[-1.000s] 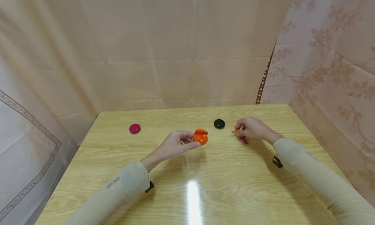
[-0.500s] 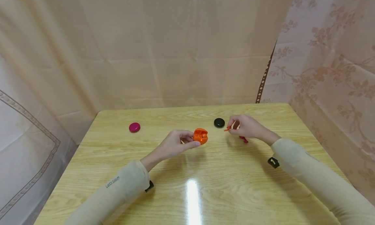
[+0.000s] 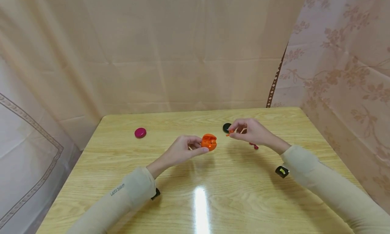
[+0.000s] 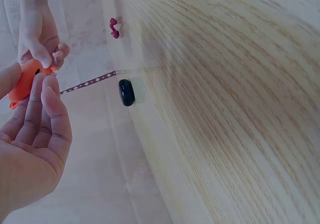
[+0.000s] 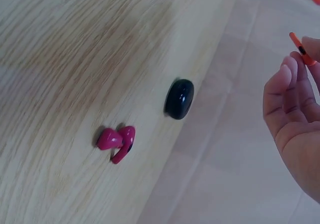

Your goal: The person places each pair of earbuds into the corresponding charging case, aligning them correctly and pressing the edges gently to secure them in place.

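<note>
My left hand [image 3: 182,150] grips an orange earbud case [image 3: 209,144], its lid raised, above the middle of the table. Something orange shows inside the case, too small to make out fully. Between thumb and fingers of my right hand [image 3: 250,131] is an orange earbud [image 3: 230,132], held to the right of the case and apart from it. The right wrist view shows that earbud's stem [image 5: 296,39] sticking out past the fingertips. Behind the right hand, a round black case [image 3: 226,127] lies partly hidden on the table. Magenta earbuds [image 5: 117,140] rest on the wood below this hand.
A closed magenta case [image 3: 140,133] sits at the table's back left. The wooden table [image 3: 170,200] ends at a beige curtain [image 3: 152,58] behind, with a floral curtain [image 3: 344,65] along the right.
My right hand has moved left with the orange earbud, toward the orange case, and now covers part of the black case. The left hand has stayed almost still.
</note>
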Action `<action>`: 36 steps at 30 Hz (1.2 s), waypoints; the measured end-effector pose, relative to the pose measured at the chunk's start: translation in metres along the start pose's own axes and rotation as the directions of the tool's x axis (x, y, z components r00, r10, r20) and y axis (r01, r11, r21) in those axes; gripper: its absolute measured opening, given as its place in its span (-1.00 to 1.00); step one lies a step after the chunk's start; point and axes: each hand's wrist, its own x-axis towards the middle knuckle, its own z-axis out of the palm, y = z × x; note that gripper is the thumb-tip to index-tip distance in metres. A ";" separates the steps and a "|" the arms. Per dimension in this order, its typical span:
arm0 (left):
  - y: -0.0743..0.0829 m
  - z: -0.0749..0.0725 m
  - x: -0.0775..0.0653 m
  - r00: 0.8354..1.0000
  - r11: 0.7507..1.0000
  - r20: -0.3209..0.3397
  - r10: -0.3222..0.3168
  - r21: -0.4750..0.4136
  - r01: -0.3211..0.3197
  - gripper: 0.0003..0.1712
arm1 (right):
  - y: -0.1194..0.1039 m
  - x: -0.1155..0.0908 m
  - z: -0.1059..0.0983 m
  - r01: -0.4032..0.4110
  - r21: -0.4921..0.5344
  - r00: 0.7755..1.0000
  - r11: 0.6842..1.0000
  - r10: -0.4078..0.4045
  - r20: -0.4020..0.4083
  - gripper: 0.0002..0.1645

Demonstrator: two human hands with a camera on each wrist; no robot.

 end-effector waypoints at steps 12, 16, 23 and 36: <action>-0.003 0.002 -0.001 1.000 1.000 -0.005 0.011 -0.005 -0.011 -0.67 | -0.036 -0.001 0.011 0.034 0.151 0.999 0.988 -0.033 -0.006 -0.79; -0.001 0.005 0.000 1.000 1.000 -0.026 0.011 -0.006 -0.012 -0.68 | -0.043 0.000 0.018 0.090 0.196 0.996 0.977 -0.090 -0.008 -0.83; 0.003 0.011 -0.002 0.989 0.997 -0.129 0.067 0.031 -0.064 -0.71 | -0.051 0.000 0.025 0.150 0.161 0.989 0.975 -0.148 -0.026 -0.85; 0.004 0.012 -0.002 0.984 0.995 -0.154 0.090 0.044 -0.084 -0.72 | -0.051 0.000 0.026 0.132 0.131 0.991 0.982 -0.130 -0.029 -0.85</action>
